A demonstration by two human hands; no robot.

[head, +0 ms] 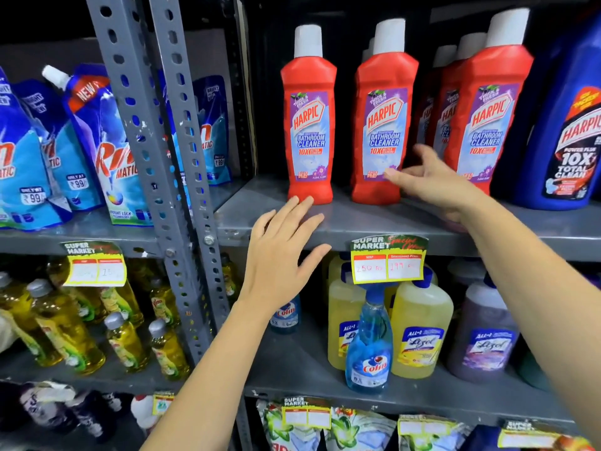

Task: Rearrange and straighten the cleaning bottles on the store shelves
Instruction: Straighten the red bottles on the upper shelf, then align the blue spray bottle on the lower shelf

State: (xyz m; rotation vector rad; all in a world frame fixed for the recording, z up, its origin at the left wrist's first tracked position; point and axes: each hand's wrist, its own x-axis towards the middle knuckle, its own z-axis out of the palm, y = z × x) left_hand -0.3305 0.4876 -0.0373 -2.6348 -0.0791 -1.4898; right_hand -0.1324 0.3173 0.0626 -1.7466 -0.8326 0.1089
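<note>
Red Harpic bathroom cleaner bottles with white caps stand upright on the grey upper shelf (406, 219). The leftmost bottle (309, 125) stands alone, a second bottle (383, 125) is beside it, and a row of more red bottles (487, 109) stands to the right. My left hand (279, 255) is open with fingers spread, its fingertips just below the leftmost bottle's base at the shelf edge. My right hand (435, 187) is open, reaching in between the second bottle and the right-hand row, fingertips at the second bottle's lower label. Neither hand holds anything.
A large blue Harpic jug (566, 125) stands at the far right. Blue Rin pouches (97, 141) fill the left bay behind grey slotted uprights (182, 157). Below are yellow Lizol jugs (419, 327), a blue Colin spray (369, 346), yellow dish-liquid bottles (65, 330) and a price tag (387, 262).
</note>
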